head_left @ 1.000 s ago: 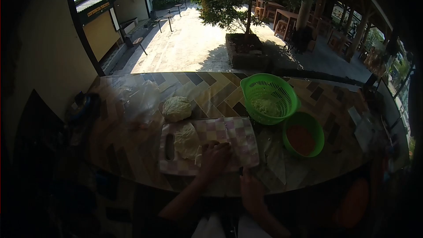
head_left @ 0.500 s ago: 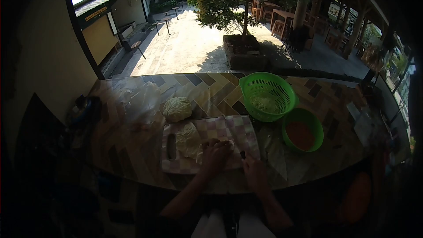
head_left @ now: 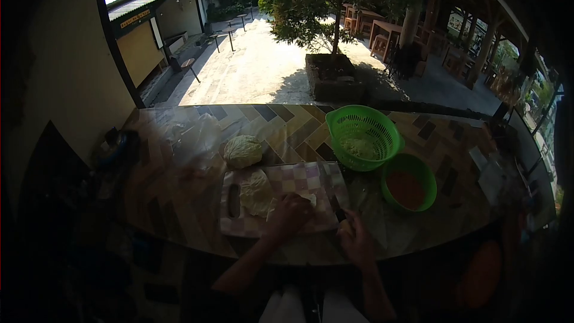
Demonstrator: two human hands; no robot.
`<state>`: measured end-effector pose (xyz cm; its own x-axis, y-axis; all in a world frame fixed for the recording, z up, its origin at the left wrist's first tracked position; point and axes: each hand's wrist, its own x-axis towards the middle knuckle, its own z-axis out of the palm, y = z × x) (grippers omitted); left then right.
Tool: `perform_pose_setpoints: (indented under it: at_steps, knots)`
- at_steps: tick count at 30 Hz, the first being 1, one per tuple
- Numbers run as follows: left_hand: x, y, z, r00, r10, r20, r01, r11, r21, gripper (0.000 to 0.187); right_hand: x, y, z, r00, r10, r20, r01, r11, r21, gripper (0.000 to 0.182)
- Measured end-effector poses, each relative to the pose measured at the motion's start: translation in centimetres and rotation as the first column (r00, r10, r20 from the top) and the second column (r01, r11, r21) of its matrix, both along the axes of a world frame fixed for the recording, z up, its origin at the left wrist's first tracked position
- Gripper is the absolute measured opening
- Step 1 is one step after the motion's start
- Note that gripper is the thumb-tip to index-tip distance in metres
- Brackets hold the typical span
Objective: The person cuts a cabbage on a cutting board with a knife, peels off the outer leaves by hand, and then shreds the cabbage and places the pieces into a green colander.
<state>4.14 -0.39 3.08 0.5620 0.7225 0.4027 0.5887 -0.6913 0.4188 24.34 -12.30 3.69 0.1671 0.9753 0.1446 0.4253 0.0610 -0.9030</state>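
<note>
My right hand (head_left: 357, 240) is wrapped round the dark handle of a knife (head_left: 332, 192), its blade pointing away from me over the right side of the checkered cutting board (head_left: 299, 174). On that board my left hand (head_left: 290, 214) is closed over a pale piece of cabbage (head_left: 310, 198), part of which shows past the fingers. Left of this hand lies a larger cut chunk of cabbage (head_left: 256, 192), close to the board's handle slot. Beyond the board's far edge rests another pale cabbage (head_left: 243, 151) on the table.
A green colander (head_left: 388, 127) with pale shreds stands behind the board's right corner. Touching or close to it is a green bowl (head_left: 431, 188) of orange contents. A clear plastic bag (head_left: 197, 137) lies at the left of the patterned table (head_left: 164, 200).
The knife and my right hand have moved right, away from the cabbage piece and my left hand. My left hand stays at the cabbage piece. The view has shifted slightly.
</note>
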Motion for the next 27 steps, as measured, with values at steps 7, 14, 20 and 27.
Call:
perform_pose_setpoints:
  at_steps: [7, 14, 20, 27]
  knots:
    - [0.1, 1.5, 2.0, 0.861, 0.256, 0.439, -0.122, 0.943, -0.309, 0.013, -0.6, -0.1, 0.7, 0.983, 0.037, -0.177, -0.043, 0.999, -0.031, 0.048]
    - [-1.4, 4.4, 5.9, 0.944, 0.207, 0.259, -0.236, 0.968, 0.086, 0.011, -1.1, 0.6, 1.0, 0.989, 0.060, -0.134, -0.063, 0.998, -0.016, 0.045]
    - [-1.1, 2.9, 1.2, 0.996, 0.014, -0.092, -0.021, 0.997, -0.075, 0.018, -2.0, 0.0, 2.2, 0.994, 0.101, -0.044, -0.102, 0.994, -0.037, 0.044]
    - [-2.6, 4.4, -0.6, 0.981, -0.146, 0.129, 0.155, 0.986, -0.057, 0.026, -2.7, -0.8, 2.0, 0.996, 0.045, 0.078, -0.052, 0.994, 0.101, 0.045]
